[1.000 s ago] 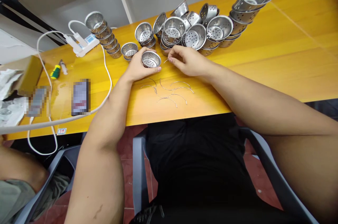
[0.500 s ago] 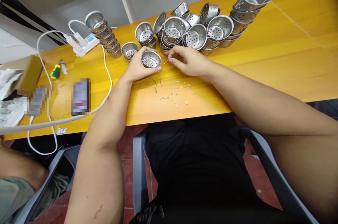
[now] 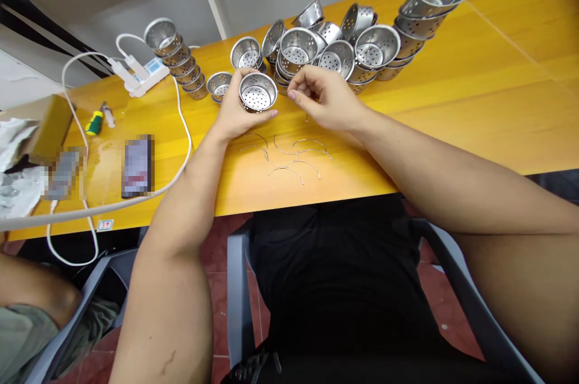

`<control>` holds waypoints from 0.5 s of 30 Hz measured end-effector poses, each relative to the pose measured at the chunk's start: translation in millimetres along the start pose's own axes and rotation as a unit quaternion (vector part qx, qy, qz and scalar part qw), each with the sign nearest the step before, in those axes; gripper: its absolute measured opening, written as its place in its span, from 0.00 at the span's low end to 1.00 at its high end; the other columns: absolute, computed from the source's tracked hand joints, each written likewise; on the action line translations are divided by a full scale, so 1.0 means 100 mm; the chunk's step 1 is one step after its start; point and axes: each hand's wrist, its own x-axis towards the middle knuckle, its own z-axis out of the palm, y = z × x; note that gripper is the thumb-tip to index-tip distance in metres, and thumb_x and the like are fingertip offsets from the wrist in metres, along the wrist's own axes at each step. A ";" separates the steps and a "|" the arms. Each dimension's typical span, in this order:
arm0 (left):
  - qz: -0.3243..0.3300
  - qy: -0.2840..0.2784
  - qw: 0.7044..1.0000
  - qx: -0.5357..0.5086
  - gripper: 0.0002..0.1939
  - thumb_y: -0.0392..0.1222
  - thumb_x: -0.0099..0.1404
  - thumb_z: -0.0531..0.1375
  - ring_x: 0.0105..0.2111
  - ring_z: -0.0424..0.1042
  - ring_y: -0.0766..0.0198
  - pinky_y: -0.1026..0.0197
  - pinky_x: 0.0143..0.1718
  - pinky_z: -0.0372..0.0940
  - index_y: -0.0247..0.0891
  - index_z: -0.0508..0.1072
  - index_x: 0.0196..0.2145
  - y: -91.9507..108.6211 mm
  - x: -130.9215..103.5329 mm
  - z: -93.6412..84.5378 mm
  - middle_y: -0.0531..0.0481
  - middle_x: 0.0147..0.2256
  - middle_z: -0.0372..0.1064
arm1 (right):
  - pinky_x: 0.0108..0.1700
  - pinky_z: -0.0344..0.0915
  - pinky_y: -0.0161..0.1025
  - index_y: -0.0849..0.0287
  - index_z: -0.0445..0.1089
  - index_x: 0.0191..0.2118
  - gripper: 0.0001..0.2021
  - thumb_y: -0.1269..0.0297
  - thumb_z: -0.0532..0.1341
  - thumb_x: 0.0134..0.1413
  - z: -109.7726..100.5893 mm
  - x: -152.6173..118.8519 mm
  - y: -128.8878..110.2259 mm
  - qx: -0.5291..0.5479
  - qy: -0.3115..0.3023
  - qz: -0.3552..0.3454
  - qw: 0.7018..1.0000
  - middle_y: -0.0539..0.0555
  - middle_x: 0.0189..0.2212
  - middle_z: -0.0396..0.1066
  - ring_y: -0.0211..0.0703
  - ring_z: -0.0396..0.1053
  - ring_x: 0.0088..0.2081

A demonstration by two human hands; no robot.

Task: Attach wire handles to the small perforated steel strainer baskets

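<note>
Cup (image 3: 258,94) sits snug in the left hand (image 3: 236,108), thumb along its near side, fingers round the far left; right hand (image 3: 324,96)'s just right, fingertips pinching a wire (image 3: 307,118) tbh.

I have my left hand (image 3: 231,108) curved, thumb (image 3: 262,118) extended, my right hand (image 3: 329,97) curled into a pinch, both forearms (image 3: 416,158) reaching forward

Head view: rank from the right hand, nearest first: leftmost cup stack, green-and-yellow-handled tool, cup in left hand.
1. Cup, in the left hand, just left of the right hand.
2. Leftmost cup stack, farther left, beside the power strip.
3. Green-and-yellow-handled tool, farthest left.
</note>
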 end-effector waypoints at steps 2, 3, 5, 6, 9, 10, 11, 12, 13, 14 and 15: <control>0.014 -0.005 1.000 -0.009 0.58 0.87 0.56 0.75 0.63 0.80 0.41 0.36 0.71 0.75 0.51 0.62 0.68 -0.03 0.00 0.02 0.41 0.63 0.74 | 0.35 0.73 0.52 0.47 0.73 0.46 0.30 0.23 0.64 0.74 -0.01 0.01 -0.01 0.009 0.019 0.007 1.000 0.53 0.33 0.72 0.51 0.67 0.31; 0.021 -0.005 1.000 -0.014 0.57 0.87 0.58 0.73 0.64 0.80 0.41 0.37 0.71 0.75 0.51 0.60 0.69 -0.03 -0.01 0.03 0.41 0.64 0.73 | 0.36 0.74 0.52 0.47 0.73 0.47 0.31 0.21 0.63 0.73 -0.01 0.01 -0.01 0.009 0.029 0.007 1.000 0.53 0.34 0.72 0.51 0.68 0.31; 0.032 0.000 0.999 -0.022 0.54 0.87 0.63 0.68 0.65 0.79 0.41 0.37 0.71 0.75 0.52 0.59 0.70 -0.01 0.00 0.05 0.40 0.65 0.72 | 0.39 0.78 0.54 0.46 0.74 0.47 0.32 0.19 0.61 0.72 -0.02 0.02 0.00 0.002 0.042 0.010 0.999 0.55 0.36 0.74 0.54 0.70 0.34; 0.032 0.001 0.999 -0.023 0.52 0.87 0.65 0.67 0.66 0.78 0.41 0.37 0.72 0.74 0.52 0.58 0.71 0.01 0.00 0.05 0.40 0.65 0.72 | 0.42 0.79 0.55 0.46 0.74 0.47 0.32 0.19 0.60 0.72 -0.02 0.02 0.00 -0.004 0.046 0.015 0.999 0.56 0.38 0.76 0.56 0.72 0.36; 0.012 -0.015 1.000 -0.017 0.53 0.86 0.65 0.65 0.70 0.76 0.39 0.35 0.76 0.71 0.51 0.58 0.72 0.12 0.01 0.06 0.38 0.67 0.70 | 0.50 0.82 0.60 0.44 0.73 0.48 0.33 0.17 0.58 0.71 -0.02 0.02 -0.01 -0.010 0.048 0.040 0.998 0.58 0.44 0.79 0.61 0.76 0.43; 0.002 -0.025 1.000 -0.012 0.54 0.86 0.64 0.65 0.71 0.75 0.38 0.35 0.77 0.70 0.50 0.59 0.72 0.16 0.01 0.06 0.38 0.68 0.70 | 0.51 0.82 0.60 0.44 0.73 0.49 0.34 0.16 0.58 0.70 -0.02 0.02 -0.02 -0.004 0.046 0.046 0.998 0.58 0.45 0.79 0.62 0.77 0.45; -0.009 -0.034 0.999 -0.006 0.54 0.86 0.63 0.66 0.72 0.74 0.37 0.34 0.78 0.69 0.50 0.59 0.72 0.19 0.01 0.06 0.37 0.69 0.70 | 0.51 0.82 0.61 0.43 0.72 0.49 0.34 0.15 0.58 0.69 -0.02 0.02 -0.03 0.003 0.044 0.051 0.998 0.58 0.45 0.79 0.63 0.77 0.45; -0.021 -0.040 0.999 0.000 0.55 0.85 0.62 0.66 0.72 0.74 0.37 0.34 0.78 0.69 0.50 0.59 0.72 0.22 0.01 0.05 0.37 0.69 0.70 | 0.51 0.82 0.62 0.43 0.72 0.49 0.35 0.14 0.58 0.69 -0.02 0.02 -0.04 0.010 0.044 0.054 0.998 0.58 0.43 0.79 0.63 0.77 0.44; -0.031 -0.040 0.999 0.003 0.55 0.84 0.61 0.67 0.73 0.73 0.36 0.33 0.78 0.69 0.50 0.59 0.72 0.23 0.01 0.05 0.37 0.70 0.70 | 0.50 0.82 0.62 0.43 0.72 0.49 0.35 0.14 0.58 0.68 -0.02 0.02 -0.05 0.015 0.047 0.056 0.997 0.58 0.41 0.78 0.63 0.77 0.43; -0.039 -0.036 0.999 0.003 0.56 0.84 0.60 0.68 0.73 0.73 0.36 0.33 0.78 0.69 0.50 0.58 0.72 0.24 0.01 0.05 0.37 0.70 0.70 | 0.49 0.82 0.62 0.43 0.73 0.49 0.35 0.14 0.58 0.67 -0.02 0.02 -0.06 0.019 0.052 0.058 0.997 0.57 0.39 0.77 0.62 0.77 0.42; -0.043 -0.030 0.999 -0.002 0.56 0.83 0.60 0.68 0.72 0.74 0.36 0.33 0.77 0.70 0.50 0.58 0.72 0.25 0.01 0.04 0.37 0.70 0.70 | 0.49 0.82 0.62 0.43 0.73 0.48 0.35 0.14 0.59 0.67 -0.02 0.02 -0.07 0.022 0.057 0.061 0.996 0.56 0.37 0.76 0.62 0.76 0.40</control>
